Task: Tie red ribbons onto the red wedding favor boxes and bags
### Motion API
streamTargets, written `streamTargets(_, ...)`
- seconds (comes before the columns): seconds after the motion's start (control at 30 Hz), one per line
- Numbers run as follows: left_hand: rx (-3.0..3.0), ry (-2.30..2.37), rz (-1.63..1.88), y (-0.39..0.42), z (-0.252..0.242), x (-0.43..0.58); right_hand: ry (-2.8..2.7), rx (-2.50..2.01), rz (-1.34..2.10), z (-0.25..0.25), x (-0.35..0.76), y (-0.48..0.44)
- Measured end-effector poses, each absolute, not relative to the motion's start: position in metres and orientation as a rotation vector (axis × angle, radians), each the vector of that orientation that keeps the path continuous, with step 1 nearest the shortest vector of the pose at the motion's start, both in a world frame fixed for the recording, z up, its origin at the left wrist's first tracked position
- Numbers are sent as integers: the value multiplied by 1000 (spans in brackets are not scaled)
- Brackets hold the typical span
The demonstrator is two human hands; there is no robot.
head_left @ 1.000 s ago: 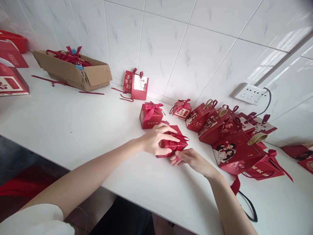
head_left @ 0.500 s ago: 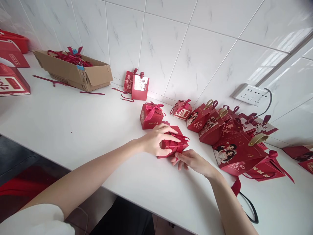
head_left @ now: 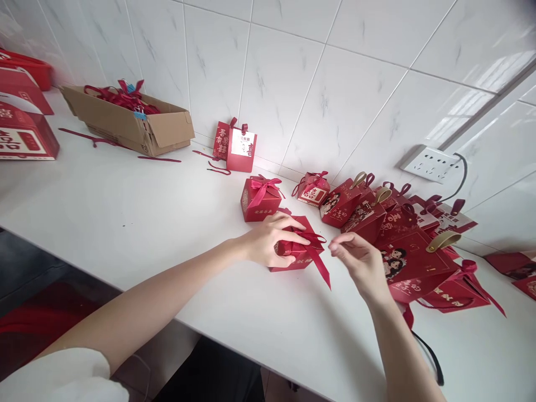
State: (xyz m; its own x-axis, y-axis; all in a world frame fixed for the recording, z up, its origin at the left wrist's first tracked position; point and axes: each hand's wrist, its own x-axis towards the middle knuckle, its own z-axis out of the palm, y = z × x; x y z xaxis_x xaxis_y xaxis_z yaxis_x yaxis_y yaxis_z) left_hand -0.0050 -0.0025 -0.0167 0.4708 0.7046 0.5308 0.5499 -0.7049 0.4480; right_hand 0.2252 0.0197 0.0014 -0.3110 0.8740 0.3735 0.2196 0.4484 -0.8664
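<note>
A red gift box tied with ribbon sits on the white table, tilted towards me in view. My left hand is spread over its top and grips it, fingers pressing on the bow. One ribbon tail hangs loose over the box's front right edge. Just right of the bow's loop, my right hand is raised with thumb and index fingertips together. No object shows between those fingertips, and they are apart from the ribbon. Behind the held box stands another red box with a tied bow.
Several red wedding boxes with loop handles crowd the right side, close to my right hand. A small red box stands near the wall. A cardboard box of ribbons is at back left. A power strip is on the wall.
My right hand has let go of the ribbon at the box's front and moved up and right. The ribbon tail now hangs free. My left hand stays on the box.
</note>
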Motion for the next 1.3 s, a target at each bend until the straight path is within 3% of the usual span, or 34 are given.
streamTargets(0.27,2501,1081,1061,-2,-19,-6,-2153,-852,498,-11,210,10)
streamTargets(0.53,2498,1085,1029,-2,-17,-5,-2112,-868,755,-5,214,11)
streamTargets(0.83,2492,1050,1040,-4,-17,-5,-1525,-1145,1065,-9,211,18)
streamTargets(1.0,2503,1039,1047,-3,-17,-5,-1522,-1196,1316,-15,205,19)
streamTargets(1.3,2484,981,1005,-5,-14,-5,-1673,-1207,1362,-13,207,16)
